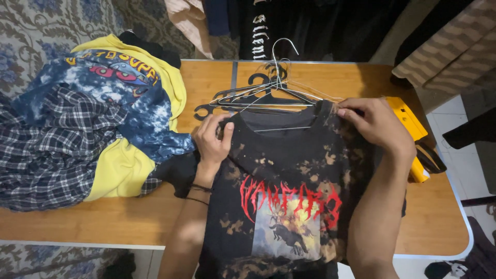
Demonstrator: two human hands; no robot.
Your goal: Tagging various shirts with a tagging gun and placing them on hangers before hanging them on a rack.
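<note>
while the black t-shirt [289, 181] lies flat on the table [439, 217], left hand [213, 140] and right hand [376, 123] fingers pinch its shoulders.

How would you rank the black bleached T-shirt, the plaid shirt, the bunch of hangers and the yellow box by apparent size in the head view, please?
1. Black bleached T-shirt
2. Plaid shirt, partly cut off by the picture's edge
3. Bunch of hangers
4. Yellow box, partly hidden

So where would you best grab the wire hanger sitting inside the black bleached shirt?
Probably at the hook of the wire hanger, coming from the far side of the table. Its hook and neck stick out bare past the collar, while its arms lie under the black shirt, whose shoulders the left hand and right hand are pinching.
</note>
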